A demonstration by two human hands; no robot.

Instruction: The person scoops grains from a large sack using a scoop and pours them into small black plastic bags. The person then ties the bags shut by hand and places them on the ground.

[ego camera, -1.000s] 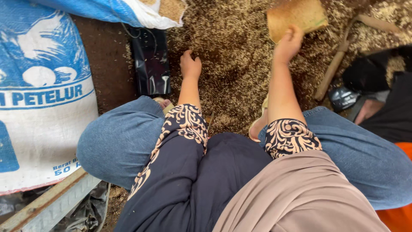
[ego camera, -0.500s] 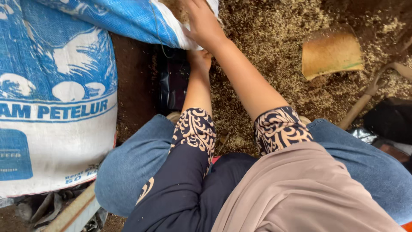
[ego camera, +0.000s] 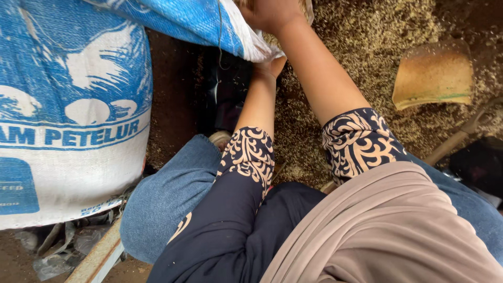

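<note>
A big blue-and-white sack (ego camera: 68, 105) is lying at the far left, taking up most of that side. A second sack (ego camera: 199, 23) of the same woven blue and white is leaning in above it, its white mouth edge hanging down just right of the big sack's top corner. Husks (ego camera: 367, 36) are covering the floor to the right of the sacks, well out past the person's knees.

The person is crouching, jeans and dark patterned sleeves filling the lower middle, a tan cloth draping over the right side. Both arms are reaching up toward the second sack's mouth.

The right hand (ego camera: 270, 13) is lying on the top of that mouth edge at the frame's upper border, its grip closing over the cloth, though the fingers are cut off by the border and I cannot tell how tightly they are pressing. The left hand (ego camera: 272, 67) is sitting just under the same hanging edge, touching it; the cloth is hiding its fingers, so its grip cannot be told.

A black bag (ego camera: 225, 94) is standing just right of the big sack, under the second sack's mouth. A tan curved scoop (ego camera: 434, 76) is lying on the husks well right of the sacks, with a wooden handle (ego camera: 453, 141) below it.
</note>
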